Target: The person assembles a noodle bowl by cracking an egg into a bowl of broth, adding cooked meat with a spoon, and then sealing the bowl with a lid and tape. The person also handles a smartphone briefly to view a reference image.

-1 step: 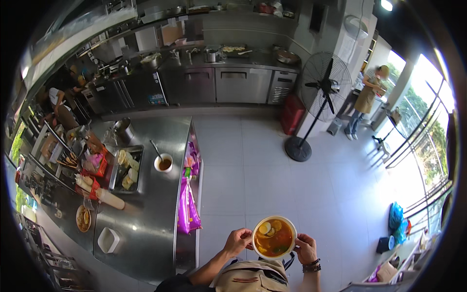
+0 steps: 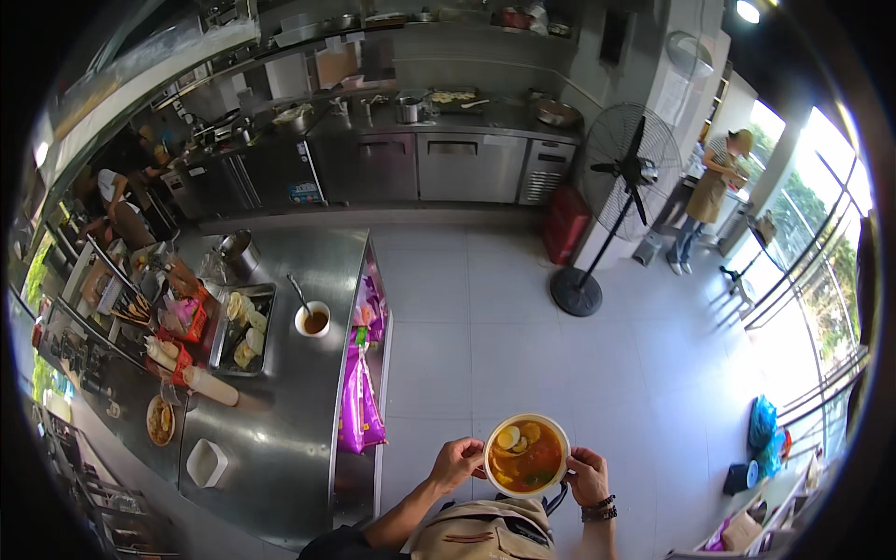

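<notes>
A white bowl of orange-red soup is held up in front of my apron, above the floor. Egg halves and other pieces float in the broth. Fingers of my left hand pinch the bowl's left rim. On the opposite side, my right hand, with dark beaded bracelets at the wrist, grips the rim. The bowl sits about level between both hands.
Left of me is a steel counter with a white cup of brown sauce, a tray of food, a squeeze bottle and a small white dish. A standing fan is ahead right; a person in an apron stands beyond.
The room has shifted slightly down and to the right in the view. Both hands and the bowl keep the same place and hold.
</notes>
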A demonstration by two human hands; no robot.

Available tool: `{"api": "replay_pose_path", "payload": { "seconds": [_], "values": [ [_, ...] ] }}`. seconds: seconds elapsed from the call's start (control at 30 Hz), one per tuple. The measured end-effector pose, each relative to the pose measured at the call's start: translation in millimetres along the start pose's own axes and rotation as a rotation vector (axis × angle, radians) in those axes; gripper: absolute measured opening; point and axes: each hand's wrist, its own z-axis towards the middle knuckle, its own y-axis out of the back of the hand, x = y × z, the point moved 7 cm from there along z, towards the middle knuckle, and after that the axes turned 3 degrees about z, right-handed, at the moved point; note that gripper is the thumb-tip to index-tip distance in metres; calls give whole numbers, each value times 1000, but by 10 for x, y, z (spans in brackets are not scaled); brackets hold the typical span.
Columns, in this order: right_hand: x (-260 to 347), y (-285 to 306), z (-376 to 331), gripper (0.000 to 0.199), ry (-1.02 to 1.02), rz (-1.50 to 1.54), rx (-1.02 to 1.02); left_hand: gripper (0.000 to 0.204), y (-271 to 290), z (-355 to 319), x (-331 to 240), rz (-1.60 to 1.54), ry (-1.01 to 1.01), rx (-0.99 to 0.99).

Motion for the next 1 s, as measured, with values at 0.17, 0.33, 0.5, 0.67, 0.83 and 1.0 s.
{"api": "replay_pose_path", "payload": {
  "seconds": [0.17,0.33,0.5,0.67,0.83,1.0],
  "values": [
    [792,-165,1847,13,-29,-69,186,22,-22,1424,-450,-62,-5,-176],
    [1574,-807,3514,13,-105,-188,310,21,232,2632,-1214,-2,-84,-382],
    [2113,-1846,5134,13,-167,-273,425,21,866,3830,-1927,-116,-152,-552],
    [2371,-3058,6750,16,-147,-349,559,23,1868,5054,-2730,-96,-281,-583],
    [2817,-4483,8189,15,-164,-418,500,23,2966,6226,-3874,-48,-254,-616],
    [3108,-6093,9485,13,-146,-369,628,20,4299,7363,-4870,-158,-273,-764]
  ]
}}
